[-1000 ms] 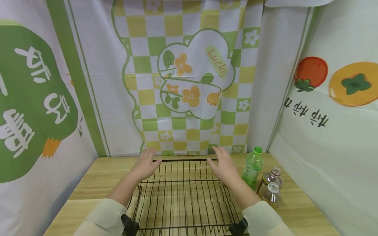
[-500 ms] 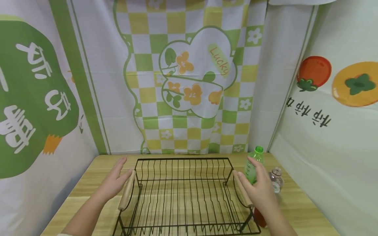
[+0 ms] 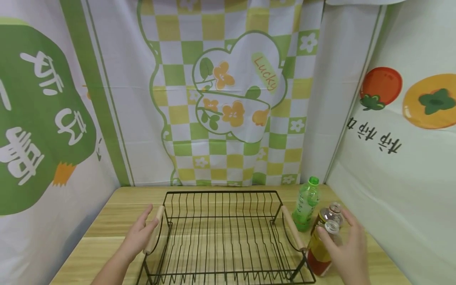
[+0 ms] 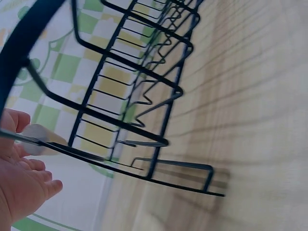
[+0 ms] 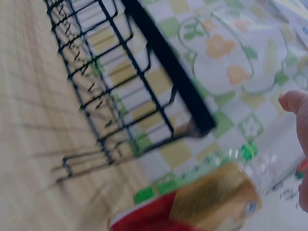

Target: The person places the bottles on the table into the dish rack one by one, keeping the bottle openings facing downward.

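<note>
A black wire dish rack (image 3: 222, 192) with wooden handles stands on the table. Beside its left handle (image 3: 155, 230) is my left hand (image 3: 137, 237), fingers spread; in the left wrist view the hand (image 4: 24, 178) appears near the handle's end (image 4: 41, 137), and contact is unclear. My right hand (image 3: 349, 249) is at a clear-necked bottle with a yellow and red label (image 3: 319, 253), thumb and fingers spread around its upper part. In the right wrist view, a gap shows between the hand (image 5: 301, 130) and that bottle (image 5: 211, 199).
Behind the labelled bottle stand another clear bottle (image 3: 334, 213) and a green bottle (image 3: 304, 208), all right of the rack's right handle (image 3: 293, 228). The wood-grain table (image 3: 107, 213) ends at a checkered cloth (image 3: 235, 158) and white side hangings.
Both hands have drawn back from the rack's far end to its sides. My right hand has moved further right, from beside the right handle to the labelled bottle.
</note>
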`<state>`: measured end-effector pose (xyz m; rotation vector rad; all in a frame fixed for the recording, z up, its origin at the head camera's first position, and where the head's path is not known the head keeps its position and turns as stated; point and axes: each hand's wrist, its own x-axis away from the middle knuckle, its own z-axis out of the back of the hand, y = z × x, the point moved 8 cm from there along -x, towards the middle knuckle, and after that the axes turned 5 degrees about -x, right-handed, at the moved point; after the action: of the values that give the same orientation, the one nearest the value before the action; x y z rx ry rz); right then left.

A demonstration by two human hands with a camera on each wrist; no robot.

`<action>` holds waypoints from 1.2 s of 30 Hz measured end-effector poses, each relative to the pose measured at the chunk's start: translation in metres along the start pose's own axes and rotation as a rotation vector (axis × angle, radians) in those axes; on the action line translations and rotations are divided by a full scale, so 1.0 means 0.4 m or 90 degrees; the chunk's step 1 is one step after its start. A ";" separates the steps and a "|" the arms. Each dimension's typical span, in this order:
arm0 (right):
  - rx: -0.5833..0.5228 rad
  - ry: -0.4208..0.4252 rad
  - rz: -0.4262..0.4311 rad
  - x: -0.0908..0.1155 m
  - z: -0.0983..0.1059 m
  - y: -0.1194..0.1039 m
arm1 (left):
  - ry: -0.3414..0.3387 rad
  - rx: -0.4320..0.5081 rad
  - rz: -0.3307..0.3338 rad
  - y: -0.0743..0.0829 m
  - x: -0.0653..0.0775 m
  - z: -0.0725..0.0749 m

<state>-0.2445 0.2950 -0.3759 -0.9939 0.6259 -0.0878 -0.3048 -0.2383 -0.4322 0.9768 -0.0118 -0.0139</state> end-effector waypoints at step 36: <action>-0.037 -0.104 -0.226 0.057 -0.074 0.255 | -0.026 0.077 0.023 -0.053 -0.024 -0.045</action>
<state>-0.2626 0.3215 -0.4798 -1.1487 0.2989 -0.3004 -0.3141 -0.2352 -0.4598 1.0966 -0.0682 0.0001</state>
